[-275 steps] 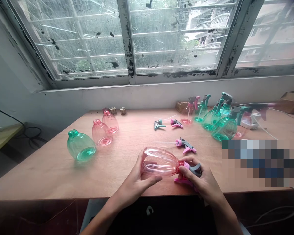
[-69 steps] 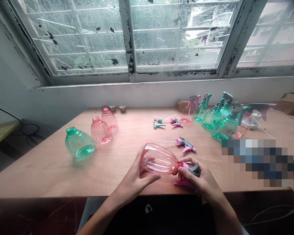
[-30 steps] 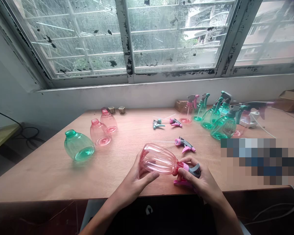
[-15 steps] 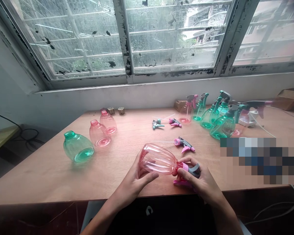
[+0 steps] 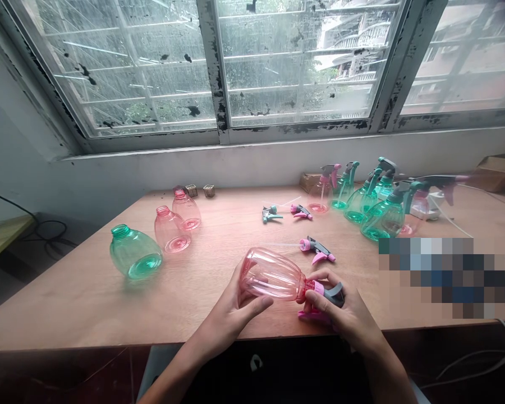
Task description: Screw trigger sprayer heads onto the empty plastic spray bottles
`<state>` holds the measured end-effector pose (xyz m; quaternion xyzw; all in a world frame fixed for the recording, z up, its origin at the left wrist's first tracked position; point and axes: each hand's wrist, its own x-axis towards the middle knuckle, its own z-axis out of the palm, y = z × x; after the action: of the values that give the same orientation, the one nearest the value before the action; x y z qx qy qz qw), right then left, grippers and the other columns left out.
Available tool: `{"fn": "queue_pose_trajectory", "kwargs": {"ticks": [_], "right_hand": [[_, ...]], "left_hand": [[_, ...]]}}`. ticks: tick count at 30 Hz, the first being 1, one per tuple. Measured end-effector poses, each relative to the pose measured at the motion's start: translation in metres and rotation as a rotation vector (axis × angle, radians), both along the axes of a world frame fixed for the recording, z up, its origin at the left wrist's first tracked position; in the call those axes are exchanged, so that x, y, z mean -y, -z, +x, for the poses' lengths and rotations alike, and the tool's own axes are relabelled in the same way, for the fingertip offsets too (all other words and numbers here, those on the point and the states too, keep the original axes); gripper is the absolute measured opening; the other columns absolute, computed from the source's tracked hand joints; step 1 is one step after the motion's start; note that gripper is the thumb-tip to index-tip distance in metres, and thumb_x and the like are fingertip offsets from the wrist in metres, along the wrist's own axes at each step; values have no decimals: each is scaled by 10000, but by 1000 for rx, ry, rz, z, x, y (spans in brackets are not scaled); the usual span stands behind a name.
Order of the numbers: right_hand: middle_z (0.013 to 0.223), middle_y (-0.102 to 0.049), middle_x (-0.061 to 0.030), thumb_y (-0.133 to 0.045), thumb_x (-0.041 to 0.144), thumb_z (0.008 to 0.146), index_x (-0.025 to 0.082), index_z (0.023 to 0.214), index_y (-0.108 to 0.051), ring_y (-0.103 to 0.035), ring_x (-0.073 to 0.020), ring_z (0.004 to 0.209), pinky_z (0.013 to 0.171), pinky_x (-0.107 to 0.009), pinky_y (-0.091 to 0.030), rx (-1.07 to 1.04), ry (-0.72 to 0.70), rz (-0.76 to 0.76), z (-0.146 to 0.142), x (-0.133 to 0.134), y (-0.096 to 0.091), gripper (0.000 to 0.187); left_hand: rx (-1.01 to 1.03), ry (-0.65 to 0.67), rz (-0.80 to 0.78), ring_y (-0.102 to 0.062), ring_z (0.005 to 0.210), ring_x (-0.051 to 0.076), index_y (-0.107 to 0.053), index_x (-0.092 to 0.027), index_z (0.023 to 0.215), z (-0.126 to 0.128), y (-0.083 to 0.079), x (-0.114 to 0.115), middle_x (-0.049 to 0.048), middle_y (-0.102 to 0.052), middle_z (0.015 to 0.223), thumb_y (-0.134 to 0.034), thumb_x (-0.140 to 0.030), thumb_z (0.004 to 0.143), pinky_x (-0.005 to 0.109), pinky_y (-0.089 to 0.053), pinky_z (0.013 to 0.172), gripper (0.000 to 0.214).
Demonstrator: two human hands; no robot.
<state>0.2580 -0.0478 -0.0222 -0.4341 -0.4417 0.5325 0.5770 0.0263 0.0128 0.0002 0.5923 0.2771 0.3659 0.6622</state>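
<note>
A clear pink spray bottle [image 5: 273, 273] lies sideways above the table's front edge, its base toward the left. My left hand [image 5: 237, 306] is closed round its base end, thumb along the underside. At the neck, my right hand [image 5: 340, 306] grips a pink-and-grey trigger spray head [image 5: 334, 294], which sits on the bottle's mouth; how tightly it is screwed on I cannot tell. Its pink trigger [image 5: 315, 317] points down toward me, partly behind my fingers. Just beyond lies a loose pink-and-grey spray head [image 5: 317, 248] with its tube pointing left.
On the left of the wooden table [image 5: 79, 303] stand an open green bottle [image 5: 135, 252] and two open pink bottles. Another pink spray head [image 5: 301, 211] and a teal one [image 5: 271, 214] lie farther back. Several capped spray bottles [image 5: 382, 216] crowd the back right, near a blurred-out patch.
</note>
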Motion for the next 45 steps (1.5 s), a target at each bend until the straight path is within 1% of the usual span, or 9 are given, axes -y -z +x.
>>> {"fn": "queue_pose_trajectory", "kwargs": {"ticks": [3,8,16,25,27,31,33,38,45], "right_hand": [[793,-749,-8,-830,471,848,200,1012,-647,-707,-181,739,753,-389,-687,-3,-2,-4,0,0,-1,366],[801,-753,-19,-833,474,844,196,1009,-646,-704,-181,736,744,-389,-685,2,-1,-3,0,0,0,373],[788,-738,-7,-829,483,843,201,1006,-642,-695,-181,730,744,-397,-682,17,-4,5,0,0,0,376],[835,-756,-32,-829,502,836,207,1029,-633,-707,-187,740,736,-368,-672,29,4,-8,-1,1,-1,403],[831,-754,-26,-830,500,835,207,1028,-633,-711,-185,736,738,-365,-673,26,4,-10,-1,1,-1,403],[802,-740,-20,-833,492,835,195,1008,-639,-712,-185,725,738,-372,-678,24,14,-7,-1,1,-1,395],[799,-740,-20,-830,492,838,194,1011,-638,-712,-186,725,740,-375,-680,26,15,-7,-1,1,0,395],[829,-749,-35,-822,503,840,195,1025,-633,-709,-192,734,735,-383,-680,41,18,-2,-1,1,0,405],[827,-747,-40,-827,514,827,202,1030,-633,-711,-205,720,734,-409,-676,49,27,-2,-2,1,-1,420]], "left_hand": [[-4,-6,-2,-322,1541,284,-114,-326,1641,0,0,0,54,-321,1687,-761,-295,924,372,-331,1246,966],[4,3,8,-362,1522,280,-112,-327,1641,0,-3,2,63,-373,1660,-753,-281,932,396,-324,1250,957],[0,-5,1,-383,1510,266,-120,-348,1639,0,-4,2,49,-388,1652,-752,-286,932,370,-336,1240,951],[-33,5,8,-351,1530,266,-135,-330,1638,0,-7,3,56,-413,1642,-744,-290,939,354,-350,1235,928],[-42,-2,4,-341,1535,272,-122,-316,1641,0,-6,3,67,-401,1649,-750,-297,933,360,-347,1238,947],[-46,-30,-12,-302,1552,278,-109,-296,1643,0,-3,3,80,-289,1701,-764,-295,918,366,-324,1251,978],[-41,-33,-12,-301,1552,278,-102,-301,1644,0,-3,2,79,-266,1709,-764,-286,917,374,-315,1256,984],[-31,-3,0,-316,1546,278,-124,-325,1641,0,-4,2,64,-364,1669,-754,-300,928,380,-324,1252,952],[-25,0,5,-379,1513,304,-138,-333,1641,0,-6,3,79,-405,1644,-743,-293,934,430,-313,1256,931]]}}
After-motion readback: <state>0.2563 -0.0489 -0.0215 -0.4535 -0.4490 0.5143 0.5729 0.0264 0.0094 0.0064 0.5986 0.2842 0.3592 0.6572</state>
